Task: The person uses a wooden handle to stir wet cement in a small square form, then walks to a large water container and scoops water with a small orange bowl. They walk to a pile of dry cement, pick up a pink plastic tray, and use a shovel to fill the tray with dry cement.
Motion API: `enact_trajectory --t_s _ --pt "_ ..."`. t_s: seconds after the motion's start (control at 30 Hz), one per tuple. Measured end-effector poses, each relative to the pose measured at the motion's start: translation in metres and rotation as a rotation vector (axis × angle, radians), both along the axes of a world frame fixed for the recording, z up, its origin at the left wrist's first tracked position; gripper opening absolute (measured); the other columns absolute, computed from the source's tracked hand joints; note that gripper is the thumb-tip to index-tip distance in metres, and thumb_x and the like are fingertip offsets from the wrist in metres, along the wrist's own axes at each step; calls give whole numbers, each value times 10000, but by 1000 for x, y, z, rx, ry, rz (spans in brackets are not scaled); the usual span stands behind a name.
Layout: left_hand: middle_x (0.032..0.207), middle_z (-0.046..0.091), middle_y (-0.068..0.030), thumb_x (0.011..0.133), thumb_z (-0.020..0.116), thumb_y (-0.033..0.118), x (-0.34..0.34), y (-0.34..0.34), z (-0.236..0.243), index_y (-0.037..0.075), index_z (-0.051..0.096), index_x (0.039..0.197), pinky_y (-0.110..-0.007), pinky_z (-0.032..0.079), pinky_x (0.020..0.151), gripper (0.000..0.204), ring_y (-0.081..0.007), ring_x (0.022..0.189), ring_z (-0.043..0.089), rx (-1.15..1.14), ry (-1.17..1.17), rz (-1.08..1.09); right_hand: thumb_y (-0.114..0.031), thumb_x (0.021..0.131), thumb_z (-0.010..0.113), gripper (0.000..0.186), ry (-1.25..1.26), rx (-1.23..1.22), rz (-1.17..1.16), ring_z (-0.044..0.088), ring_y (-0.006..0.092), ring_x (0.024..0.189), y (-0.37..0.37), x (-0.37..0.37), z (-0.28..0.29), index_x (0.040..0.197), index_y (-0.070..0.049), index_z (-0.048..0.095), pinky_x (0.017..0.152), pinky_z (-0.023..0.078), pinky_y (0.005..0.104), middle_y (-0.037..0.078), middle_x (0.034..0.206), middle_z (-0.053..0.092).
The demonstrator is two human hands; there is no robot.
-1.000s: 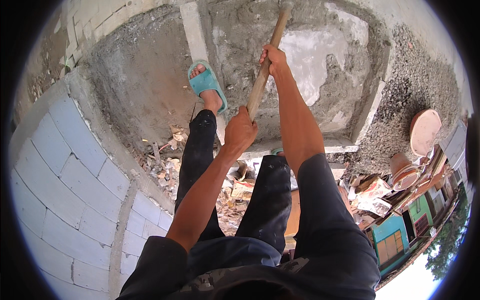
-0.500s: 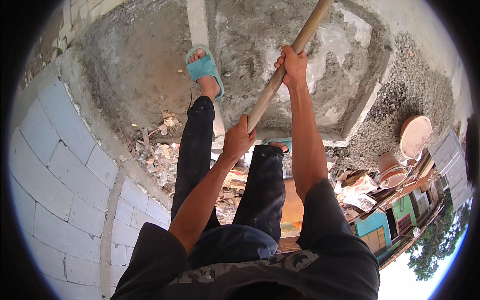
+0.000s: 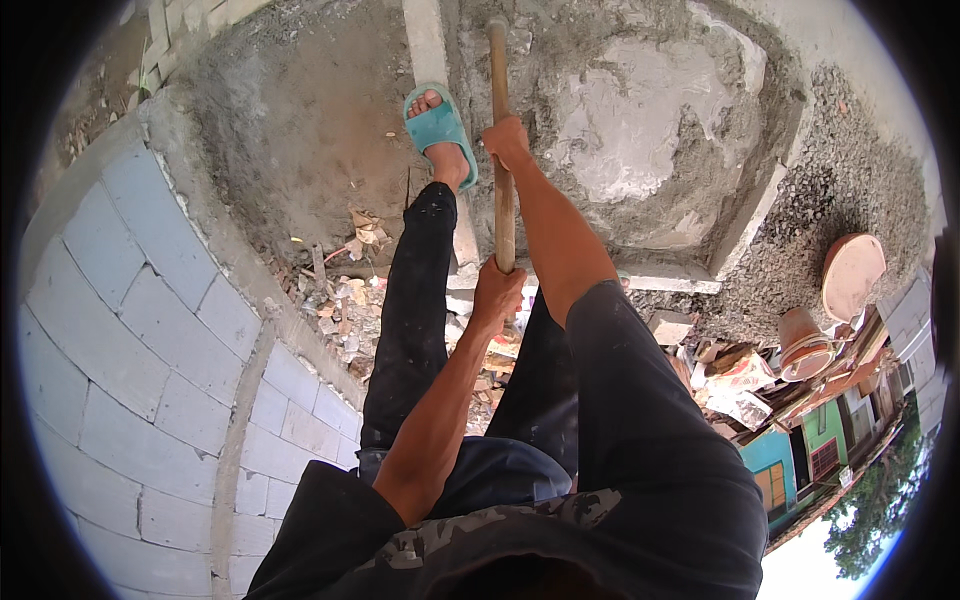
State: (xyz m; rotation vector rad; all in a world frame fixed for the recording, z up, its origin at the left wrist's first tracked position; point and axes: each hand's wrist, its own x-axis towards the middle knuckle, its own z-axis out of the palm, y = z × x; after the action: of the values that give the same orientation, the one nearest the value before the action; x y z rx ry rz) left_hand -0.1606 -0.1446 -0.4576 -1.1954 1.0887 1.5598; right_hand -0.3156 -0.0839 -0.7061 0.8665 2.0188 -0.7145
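A long wooden tool handle runs almost straight away from me, over rough grey ground. My left hand is closed round its near end, in front of my thighs. Farther up the shaft, my right hand is wrapped round it with the arm stretched out. At the far end, near the top of the picture, the tool's head cannot be made out against the grey ground. A patch of wet grey mortar lies to the right of the handle.
My foot in a green sandal stands on a narrow concrete beam. A pale block wall rises at the left. Rubble lies between wall and legs. Gravel, a round tub and buckets are on the right.
The handle has swung left from a slant toward the upper right to nearly straight ahead. My right hand has moved left with it; both hands keep their hold.
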Motion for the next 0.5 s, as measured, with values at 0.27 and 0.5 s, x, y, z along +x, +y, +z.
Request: enact_trajectory --t_s 0.27,0.5 --pt "706 504 -56 860 620 127 30 16 42 -3 395 1047 -317 456 441 320 -138 509 531 77 -11 -223 -106 822 674 183 -50 -399 -481 573 200 488 35 39 66 843 53 587 430 468 365 102 624 583" --pt "776 547 -130 862 678 243 180 27 76 7 401 1191 -398 511 653 490 -276 692 605 82 119 -777 -142 859 669 215 -3 -498 -665 524 139 494 90 178 160 889 -25 491 422 441 318 53 634 521"
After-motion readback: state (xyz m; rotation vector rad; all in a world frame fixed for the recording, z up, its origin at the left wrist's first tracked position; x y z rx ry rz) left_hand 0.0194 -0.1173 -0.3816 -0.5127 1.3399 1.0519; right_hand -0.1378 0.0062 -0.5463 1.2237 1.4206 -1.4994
